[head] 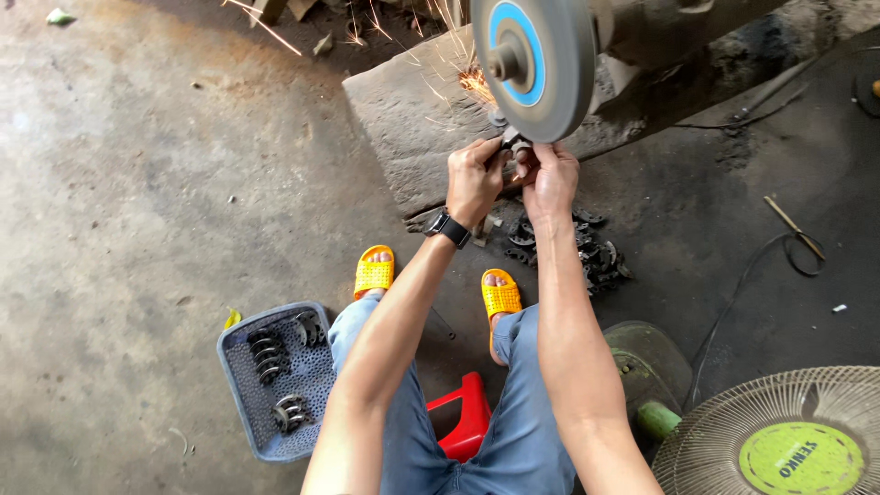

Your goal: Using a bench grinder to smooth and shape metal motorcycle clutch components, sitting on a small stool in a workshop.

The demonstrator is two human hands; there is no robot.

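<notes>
Your hands are hemmed in far ahead by the grinding wheel (536, 64) and its stone block (412, 119). A pile of metal parts (587, 252) crowds the floor just right of them. To the left, bare concrete floor (137, 183) gives open passage; the grey basket (275, 380) blocks near left, the fan (779, 431) near right.

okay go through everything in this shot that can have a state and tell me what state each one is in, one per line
grinding wheel: running, throwing sparks
metal part: pressed against the wheel's lower edge
left hand: closed on the part
right hand: closed on the part
grey basket: holds two rows of metal parts, mostly bare
pile of metal parts: loose on the floor
fan: cannot tell if running
</notes>
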